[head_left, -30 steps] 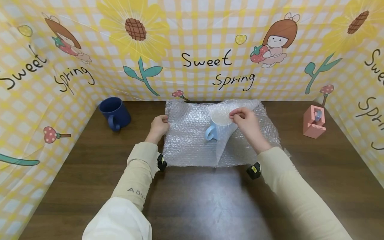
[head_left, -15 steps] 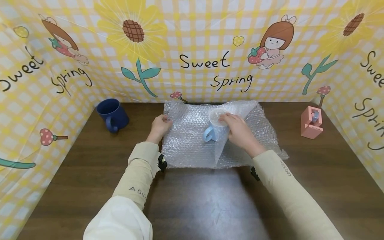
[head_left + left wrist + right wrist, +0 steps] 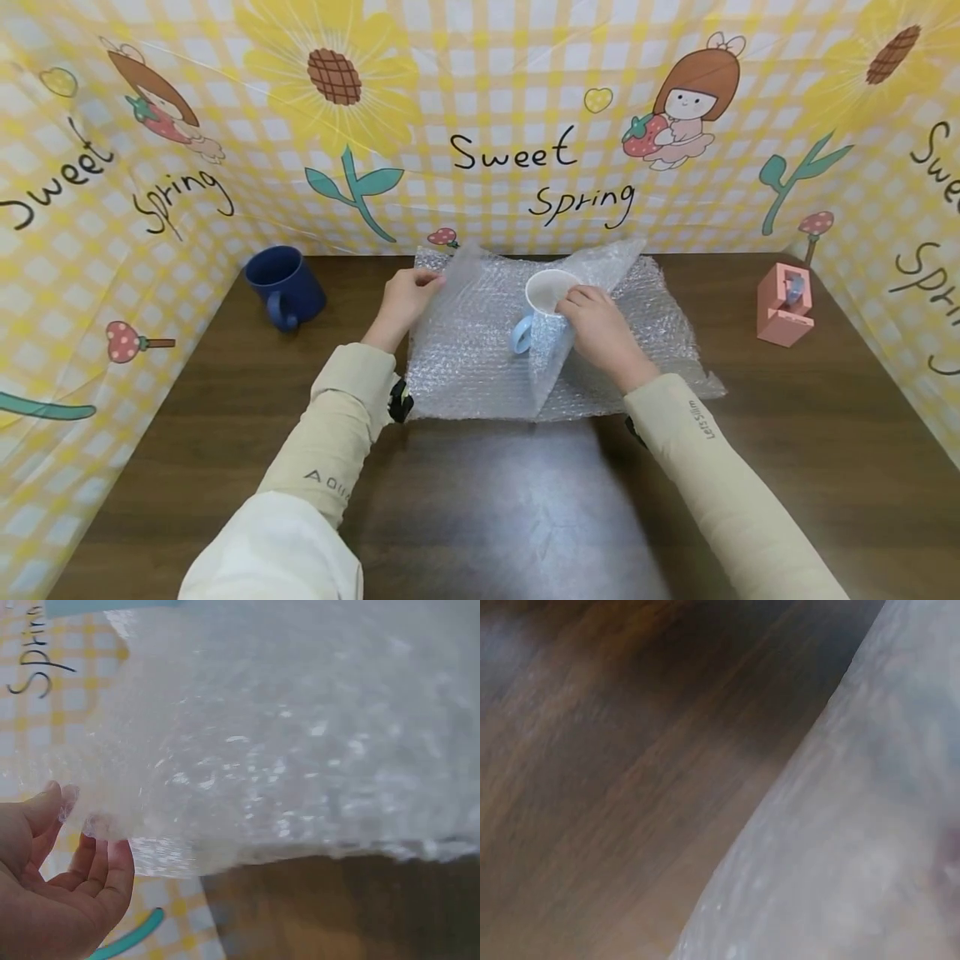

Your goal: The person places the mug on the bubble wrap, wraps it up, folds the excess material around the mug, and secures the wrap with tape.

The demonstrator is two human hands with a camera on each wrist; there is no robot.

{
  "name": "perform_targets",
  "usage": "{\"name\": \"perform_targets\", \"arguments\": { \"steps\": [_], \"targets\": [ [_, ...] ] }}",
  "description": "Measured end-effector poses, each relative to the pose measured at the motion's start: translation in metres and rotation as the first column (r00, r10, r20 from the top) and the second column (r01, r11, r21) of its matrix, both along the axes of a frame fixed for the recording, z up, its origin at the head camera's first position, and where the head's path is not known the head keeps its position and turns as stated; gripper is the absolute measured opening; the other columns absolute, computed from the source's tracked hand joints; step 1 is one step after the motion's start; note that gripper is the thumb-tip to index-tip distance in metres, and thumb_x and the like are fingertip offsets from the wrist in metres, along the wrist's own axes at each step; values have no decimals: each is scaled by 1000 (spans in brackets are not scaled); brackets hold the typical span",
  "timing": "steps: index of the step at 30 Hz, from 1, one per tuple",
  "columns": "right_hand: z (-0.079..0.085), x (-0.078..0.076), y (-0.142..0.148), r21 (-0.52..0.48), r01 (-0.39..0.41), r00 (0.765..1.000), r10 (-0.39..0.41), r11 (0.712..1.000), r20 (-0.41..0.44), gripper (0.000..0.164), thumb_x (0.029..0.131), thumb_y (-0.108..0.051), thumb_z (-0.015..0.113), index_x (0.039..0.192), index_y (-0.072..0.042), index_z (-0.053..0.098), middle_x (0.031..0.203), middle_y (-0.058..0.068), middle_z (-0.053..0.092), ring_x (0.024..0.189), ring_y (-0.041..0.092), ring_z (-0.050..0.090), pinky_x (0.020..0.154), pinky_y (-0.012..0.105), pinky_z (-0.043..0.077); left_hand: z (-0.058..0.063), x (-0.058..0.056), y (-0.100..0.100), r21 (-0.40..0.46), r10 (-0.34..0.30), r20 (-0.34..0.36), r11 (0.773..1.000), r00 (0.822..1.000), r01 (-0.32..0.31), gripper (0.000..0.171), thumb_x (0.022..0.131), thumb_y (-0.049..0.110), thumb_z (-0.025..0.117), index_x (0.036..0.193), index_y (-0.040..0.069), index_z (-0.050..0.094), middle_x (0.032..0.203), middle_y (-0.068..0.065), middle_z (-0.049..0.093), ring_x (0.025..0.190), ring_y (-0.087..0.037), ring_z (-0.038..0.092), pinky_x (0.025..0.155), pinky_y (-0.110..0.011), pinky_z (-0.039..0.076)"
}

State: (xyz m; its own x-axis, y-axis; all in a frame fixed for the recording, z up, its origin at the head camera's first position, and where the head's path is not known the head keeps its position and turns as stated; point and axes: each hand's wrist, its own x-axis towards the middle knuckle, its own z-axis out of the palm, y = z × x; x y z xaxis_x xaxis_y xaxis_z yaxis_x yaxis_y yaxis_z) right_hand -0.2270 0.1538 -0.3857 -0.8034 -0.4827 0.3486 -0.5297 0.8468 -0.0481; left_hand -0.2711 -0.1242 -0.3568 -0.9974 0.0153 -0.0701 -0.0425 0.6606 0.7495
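Note:
A light blue mug with a white inside stands upright on a sheet of bubble wrap in the head view. My left hand pinches the sheet's far left corner and holds it raised; the left wrist view shows the thumb and fingertips of that hand on the clear wrap. At the mug's right rim, my right hand holds a folded-over flap of the wrap against the mug, fingertips right at the rim. The right wrist view is blurred, with wrap covering most of that hand.
A navy mug stands at the back left of the brown wooden table. A small pink tape dispenser sits at the right. Behind and along both sides hangs a yellow checked cloth.
My left hand has lifted the sheet's left corner and moved slightly inward. My right hand has brought its flap from over the mug's opening down to the rim, leaving the opening uncovered.

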Motion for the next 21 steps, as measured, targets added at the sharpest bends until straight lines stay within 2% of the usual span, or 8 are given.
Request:
{"name": "perform_targets", "arguments": {
  "steps": [6,12,15,19,21],
  "targets": [
    [-2,-1,-3,-19,5,999,-6,1000,-33,29,68,17,55,89,-1,65,96,13,68,105,31,57,105,41,39,21,1,6,30,-75,17,997,997,74,36,99,28,51,125,5,62,130,-14,60,118,-30,56,98,-44,46],
    [-4,-4,-3,-4,10,998,-10,1000,-62,26,70,16,55,87,-1,65,95,12,69,103,30,57,103,38,41,41,7,27,42,-162,28,986,986,161,32,96,27,56,119,7,65,129,-12,60,116,-28,57,95,-43,48],
    [-4,-4,-3,-1,13,997,-13,1000,-73,24,71,15,56,86,-1,65,95,12,69,102,30,57,102,38,41,46,10,42,61,-246,12,968,969,245,27,94,23,56,111,4,66,134,-14,55,121,-30,54,99,-44,46],
    [-4,-4,-4,-9,19,998,-20,1000,-63,23,71,14,58,87,-1,65,96,12,70,103,30,57,103,38,41,47,13,64,34,-372,8,928,928,372,21,94,21,52,100,4,62,151,-13,36,134,-34,42,109,-47,37],
    [-4,-4,-4,-9,24,998,-24,1000,-55,23,71,14,59,87,-1,66,97,12,70,103,30,57,103,38,41,46,14,75,18,-410,19,912,912,409,17,95,23,50,96,7,58,156,-10,30,140,-33,35,113,-48,32]
  ]
}}
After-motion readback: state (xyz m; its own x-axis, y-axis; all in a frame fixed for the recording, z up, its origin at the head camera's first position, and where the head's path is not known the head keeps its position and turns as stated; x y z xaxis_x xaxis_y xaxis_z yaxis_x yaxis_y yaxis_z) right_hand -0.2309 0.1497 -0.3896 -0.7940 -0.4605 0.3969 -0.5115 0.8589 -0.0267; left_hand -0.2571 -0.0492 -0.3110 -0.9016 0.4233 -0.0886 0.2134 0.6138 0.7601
